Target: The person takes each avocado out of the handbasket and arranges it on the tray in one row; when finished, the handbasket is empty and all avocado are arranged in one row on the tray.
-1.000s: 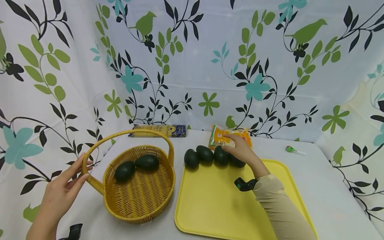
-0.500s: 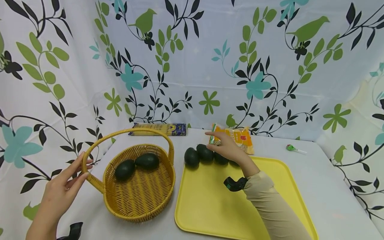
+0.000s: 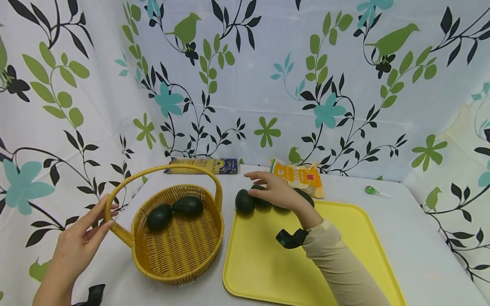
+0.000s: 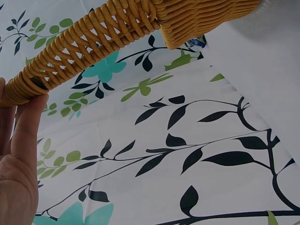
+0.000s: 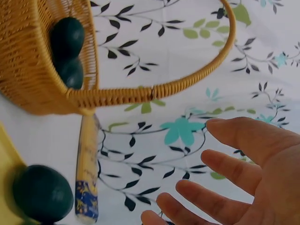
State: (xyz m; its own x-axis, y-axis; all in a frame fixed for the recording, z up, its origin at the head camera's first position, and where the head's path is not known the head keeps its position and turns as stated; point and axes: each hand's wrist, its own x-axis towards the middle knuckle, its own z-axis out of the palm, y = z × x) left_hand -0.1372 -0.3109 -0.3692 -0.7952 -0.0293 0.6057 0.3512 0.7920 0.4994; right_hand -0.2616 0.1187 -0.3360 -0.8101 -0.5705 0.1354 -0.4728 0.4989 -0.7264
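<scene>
My left hand point(image 3: 78, 240) holds the handle of a yellow-brown wicker basket point(image 3: 191, 244) between thumb and fingers; the left wrist view also shows the handle point(image 4: 86, 40) against the fingers. Two dark green avocados point(image 3: 187, 206) lie inside the basket, toward its back. Along the far edge of a yellow tray point(image 3: 264, 263) sits a row of several more avocados point(image 3: 245, 202). Over that row hovers my right hand point(image 3: 281, 193), partly hiding the middle ones. In the right wrist view its fingers point(image 5: 215, 199) are spread and hold nothing.
A yellow and blue packet point(image 3: 203, 166) lies behind the basket by the patterned cloth backdrop. Behind the tray is an orange food bag point(image 3: 300, 176). A green-topped lollipop point(image 3: 370, 190) lies at the back right of the white table.
My right hand has moved left along the row of avocados, uncovering the rightmost one and more of the orange bag. My left hand and the basket stay in place.
</scene>
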